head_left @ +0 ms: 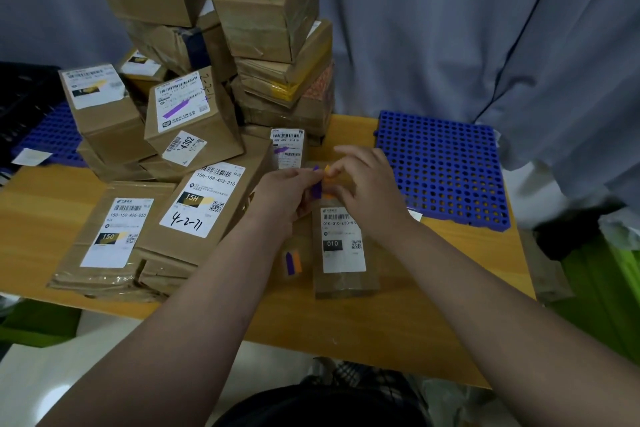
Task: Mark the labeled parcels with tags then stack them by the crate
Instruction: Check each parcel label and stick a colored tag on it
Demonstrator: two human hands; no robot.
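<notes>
Bearing everything: a yellow wooden bench, with a grey curtain hanging behind its far edge.
Far right corner: a blue perforated mat lies flat.
Left half: a parcel pile climbs high, crowding your left side.
Parcel: flat at mid-bench, just under your hands, label reading 010.
Left hand: fingers pinch a purple tag.
Right hand: fingers pinch an orange tag, just beside the purple one.
Tag sheet: purple and orange strips, beside the parcel's left edge.
Writing: 15H-159-A03-210 with hand-inked 4-2-71; 150-150-A26-050; 4302.
</notes>
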